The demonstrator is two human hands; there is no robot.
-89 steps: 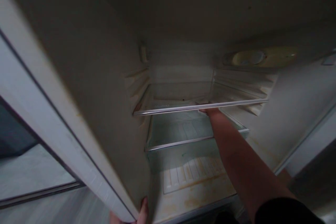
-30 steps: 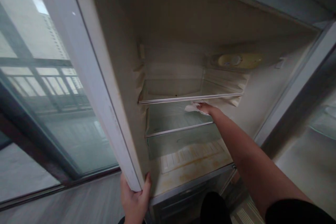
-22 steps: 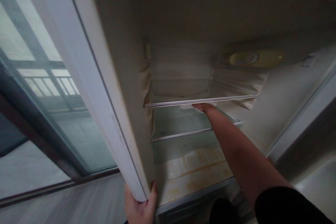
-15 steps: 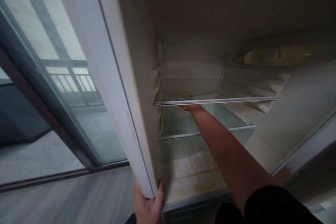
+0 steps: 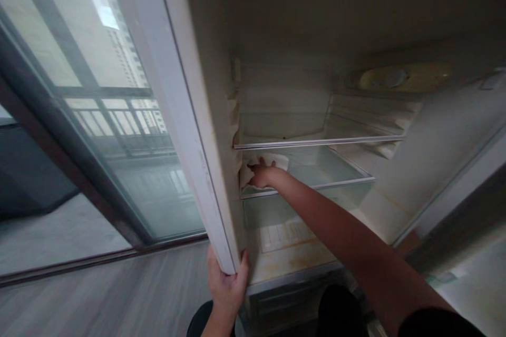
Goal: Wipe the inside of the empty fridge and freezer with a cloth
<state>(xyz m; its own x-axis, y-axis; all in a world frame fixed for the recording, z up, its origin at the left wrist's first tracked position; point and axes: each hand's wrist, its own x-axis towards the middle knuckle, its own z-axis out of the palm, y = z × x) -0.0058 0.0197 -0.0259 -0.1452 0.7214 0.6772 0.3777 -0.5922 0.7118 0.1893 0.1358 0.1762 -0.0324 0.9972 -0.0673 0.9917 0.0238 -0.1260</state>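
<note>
Inside an open refrigerator [image 5: 290, 263], my right hand [image 5: 264, 174] presses a white cloth [image 5: 279, 160] onto the lower glass shelf [image 5: 312, 163], at its left end. The fingers are spread over the cloth, part of which is covered by the hand. My right forearm reaches in beneath the upper glass shelf [image 5: 316, 141]. Down at the lower left, my left hand [image 5: 228, 281] is wrapped around the front edge of the refrigerator's left side wall [image 5: 211, 205], thumb on the inner side and fingers on the outer side.
Yellowish stains mark the refrigerator's floor. A yellowed control housing [image 5: 403, 78] with a round dial sits on the right inner wall. To the left is a sliding glass door [image 5: 158, 189] with a balcony railing [image 5: 118, 121] beyond it. Grey wood-look flooring [image 5: 118, 295] lies below.
My right hand has moved from deep under the upper shelf toward the left front of the lower shelf, bringing the cloth into view. My left hand keeps its grip on the wall edge.
</note>
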